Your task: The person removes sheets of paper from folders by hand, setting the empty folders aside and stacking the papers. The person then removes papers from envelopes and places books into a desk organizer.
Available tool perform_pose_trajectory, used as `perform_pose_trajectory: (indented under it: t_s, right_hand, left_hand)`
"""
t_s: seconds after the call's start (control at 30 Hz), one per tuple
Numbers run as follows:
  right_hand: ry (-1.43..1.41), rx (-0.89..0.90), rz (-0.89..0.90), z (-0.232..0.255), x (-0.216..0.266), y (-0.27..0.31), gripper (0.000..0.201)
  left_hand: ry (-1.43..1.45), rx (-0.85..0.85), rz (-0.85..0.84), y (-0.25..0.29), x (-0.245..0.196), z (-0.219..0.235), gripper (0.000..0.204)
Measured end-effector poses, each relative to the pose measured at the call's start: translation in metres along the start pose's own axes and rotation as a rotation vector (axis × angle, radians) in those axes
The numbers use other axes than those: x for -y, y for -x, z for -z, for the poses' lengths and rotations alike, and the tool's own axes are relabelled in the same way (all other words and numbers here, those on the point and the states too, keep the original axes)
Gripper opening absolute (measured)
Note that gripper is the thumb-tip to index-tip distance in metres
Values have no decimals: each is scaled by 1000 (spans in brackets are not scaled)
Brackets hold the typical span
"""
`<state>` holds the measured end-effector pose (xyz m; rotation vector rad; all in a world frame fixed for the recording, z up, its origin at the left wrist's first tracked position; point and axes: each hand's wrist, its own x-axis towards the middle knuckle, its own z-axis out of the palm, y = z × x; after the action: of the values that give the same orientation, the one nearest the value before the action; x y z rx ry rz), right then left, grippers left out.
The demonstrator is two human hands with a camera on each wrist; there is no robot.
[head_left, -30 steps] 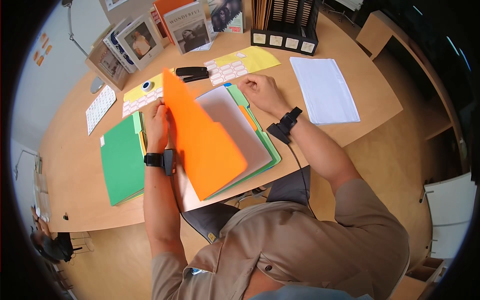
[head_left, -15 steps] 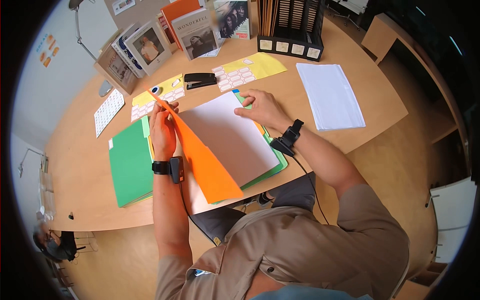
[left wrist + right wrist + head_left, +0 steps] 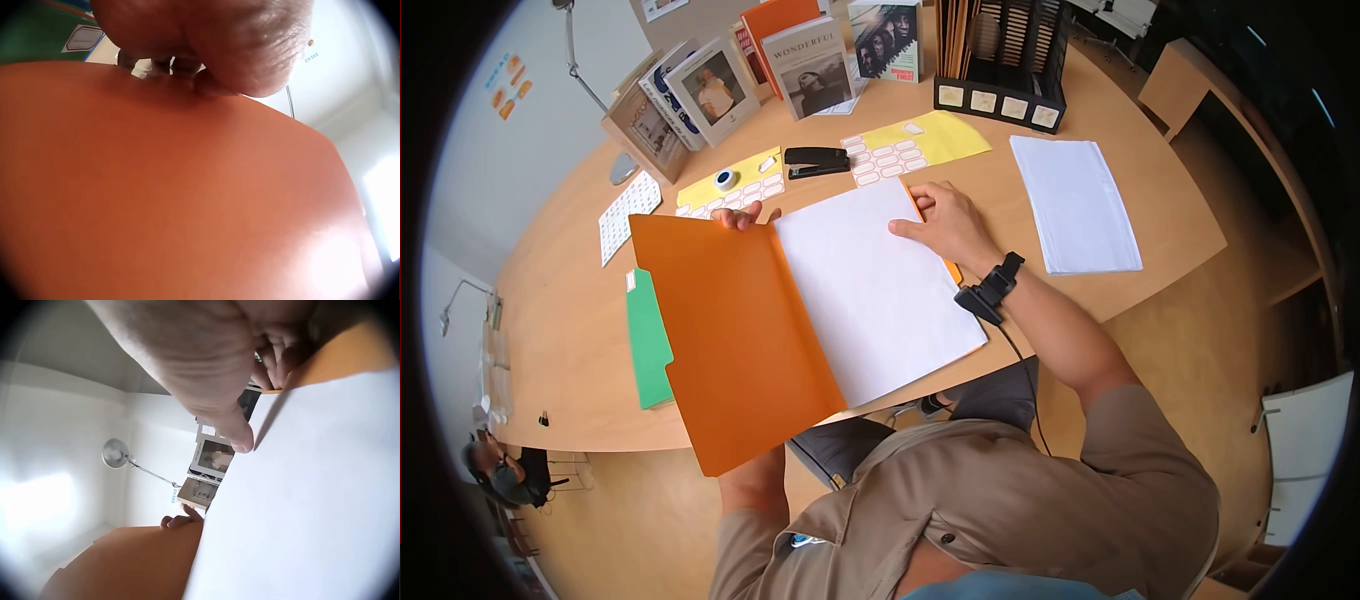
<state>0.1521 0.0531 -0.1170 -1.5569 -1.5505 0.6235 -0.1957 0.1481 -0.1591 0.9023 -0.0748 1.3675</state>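
An orange folder [image 3: 730,330] lies spread in front of me, its left cover folded out and tilted over the green folder [image 3: 648,340]. A stack of white paper [image 3: 870,290] rests on its right half. My left hand [image 3: 738,216] is mostly hidden behind the orange cover; its fingers show curled over the top edge near the fold. In the left wrist view the cover's outer face fills the space below that hand. My right hand [image 3: 948,225] pinches the upper right edge, thumb on top of the paper and fingers at the folder's edge.
Behind the folder lie label sheets on yellow folders [image 3: 955,137], a black stapler [image 3: 817,162] and a roll of tape [image 3: 725,179]. Books [image 3: 808,75] stand further back beside a black file organiser [image 3: 998,105]. More white paper [image 3: 1078,205] lies at the right, a calendar card [image 3: 630,217] at the left.
The orange cover has swung over to the left, uncovering the paper, and now hides most of my left hand. My right hand has come to grip the folder's right edge with the paper.
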Motion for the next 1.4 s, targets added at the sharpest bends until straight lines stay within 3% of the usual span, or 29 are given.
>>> perform_pose_trajectory:
  t_s: [0.07,0.13,0.23,0.33,0.37,0.43,0.5,0.57,0.6,0.63,0.7,0.73,0.77,0.8,0.83,0.87,0.9,0.93,1.03,1.17,1.23,1.27,1.3,1.33,1.37,1.4]
  right_hand:
    - [-57,9,-34,3,3,1,49]
    - [-92,27,-73,7,3,0,41]
    - [-199,-27,-43,-1,-13,-7,25]
    - [-210,-112,-76,2,-22,-14,25]
    - [-211,-110,-74,2,-23,-14,25]
    - [-252,-208,-18,5,-19,-13,30]
    - [-275,-251,16,3,-31,-16,30]
    - [-273,-317,128,3,-38,-21,28]
    - [-189,-406,133,5,-36,-22,28]
    - [-105,-494,137,9,-35,-24,27]
    - [-260,-472,20,29,-47,-35,25]
    - [-316,-442,5,40,-53,-40,23]
    - [-368,-414,-16,50,-61,-43,22]
    - [-439,-351,-64,56,-68,-46,19]
    - [-440,-342,-65,55,-66,-46,19]
    - [-526,-276,-115,55,-61,-44,18]
    - [-612,-214,-164,55,-57,-43,17]
    - [-563,-177,-191,54,-55,-41,16]
    - [-456,-147,-154,46,-44,-36,17]
    - [-456,-77,-109,45,-56,-38,16]
    - [-544,-37,-130,53,-48,-38,16]
    - [-638,-15,-147,62,-43,-37,16]
    - [-694,30,-154,75,-37,-36,25]
    - [-695,30,-53,91,-37,-38,25]
    - [-686,0,1,110,-14,-31,24]
    - [-530,-42,-10,132,-27,-37,21]
  left_hand:
    - [-8,10,17,0,-2,-23,20]
    - [-307,-286,81,6,-4,-74,16]
    - [-528,-296,152,7,4,-60,15]
    - [-869,-311,243,5,8,-53,18]
    - [-870,-312,241,8,5,-54,18]
    - [-673,-345,432,11,-4,-78,28]
    - [-694,-324,430,12,-4,-85,31]
    - [-786,-127,628,13,-12,-89,33]
    - [-745,-192,662,12,-17,-103,34]
    - [-820,-188,613,9,-28,-117,35]
    - [-1236,-336,374,2,-71,-133,31]
    - [-1165,-328,278,-5,-101,-115,29]
    - [-1108,-225,306,-17,-140,-81,29]
    - [-1220,-240,315,-27,-171,-72,31]
    - [-1218,-266,357,-34,-206,-34,33]
    - [-1338,-281,363,-38,-227,-28,35]
    - [-1551,-332,441,-37,-258,13,33]
    - [-1703,-200,423,-33,-282,65,32]
    - [-1772,-311,552,-12,-292,82,34]
    - [-1912,-393,525,17,-280,120,32]
    - [-2516,-385,285,37,-280,155,35]
    - [-2540,-321,352,42,-283,154,38]
    - [-2548,-244,435,49,-295,181,38]
    - [-2323,-367,479,61,-308,251,38]
    - [-2541,-41,290,71,-315,277,39]
    - [-2131,-417,648,56,-305,238,47]
